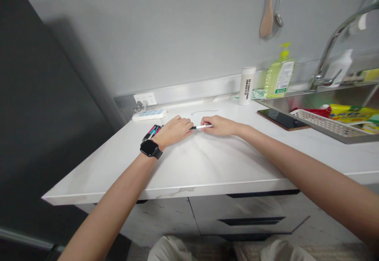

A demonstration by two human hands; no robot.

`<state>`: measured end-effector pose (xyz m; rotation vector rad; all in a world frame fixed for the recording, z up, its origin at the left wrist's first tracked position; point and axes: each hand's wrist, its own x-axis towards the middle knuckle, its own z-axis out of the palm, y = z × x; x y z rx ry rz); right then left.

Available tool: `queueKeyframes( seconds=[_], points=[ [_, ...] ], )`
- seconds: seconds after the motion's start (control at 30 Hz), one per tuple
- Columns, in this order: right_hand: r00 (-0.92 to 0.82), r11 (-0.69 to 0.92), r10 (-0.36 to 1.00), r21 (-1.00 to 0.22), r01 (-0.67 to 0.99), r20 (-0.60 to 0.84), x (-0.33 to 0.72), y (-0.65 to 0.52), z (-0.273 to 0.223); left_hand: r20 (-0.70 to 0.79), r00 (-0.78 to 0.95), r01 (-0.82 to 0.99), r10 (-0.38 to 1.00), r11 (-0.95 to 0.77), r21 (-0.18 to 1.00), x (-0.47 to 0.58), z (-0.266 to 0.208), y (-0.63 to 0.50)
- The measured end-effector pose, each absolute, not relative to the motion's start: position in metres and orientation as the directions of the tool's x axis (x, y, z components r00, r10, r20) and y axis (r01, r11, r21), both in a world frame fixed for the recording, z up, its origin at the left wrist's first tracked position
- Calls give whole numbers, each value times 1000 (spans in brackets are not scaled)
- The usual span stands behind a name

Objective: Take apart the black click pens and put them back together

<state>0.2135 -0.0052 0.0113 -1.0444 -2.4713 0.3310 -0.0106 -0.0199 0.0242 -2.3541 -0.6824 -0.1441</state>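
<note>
A slim white marker with a black end (pixel 206 126) lies level between my two hands above the white countertop. My left hand (pixel 175 130), with a black watch on its wrist, has its fingers curled around the black end. On the white barrel, the fingers of my right hand (pixel 218 125) are closed. Several markers with red, blue and black parts (pixel 151 132) lie beside my left wrist, partly hidden by it. Behind the hands a thin dark line (pixel 204 112) runs across the countertop (pixel 189 166); I cannot tell whether it is drawn.
A power strip (pixel 150 114) lies near a wall socket (pixel 145 99). To the right are a white canister (pixel 247 86), a green pump bottle (pixel 280 73), a phone (pixel 282 119), and a sink (pixel 331 134) with a white basket (pixel 328 122) and faucet (pixel 330 51). A wooden spatula (pixel 267 18) hangs above.
</note>
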Motion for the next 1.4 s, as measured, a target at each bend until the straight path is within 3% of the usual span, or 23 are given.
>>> queueKeyframes(
  seconds=[0.33,0.63,0.87,1.07,1.4],
  points=[
    [-618,681,728,-410,606,295,213,-1,11,247,853,508,460,-620,-597,-12,23,-19],
    [-643,621,750,-503,602,157,215,-12,17,250,842,532,478,-658,-532,-12,23,-19],
    [-652,721,692,-336,605,311,217,-2,11,246,773,633,585,-730,-256,-10,12,-15],
    [-644,703,707,-389,596,292,217,2,10,297,608,699,736,-674,238,-8,10,-16],
    [-653,728,685,-341,594,324,218,4,6,289,639,685,713,-698,208,-11,6,-12]
  ],
)
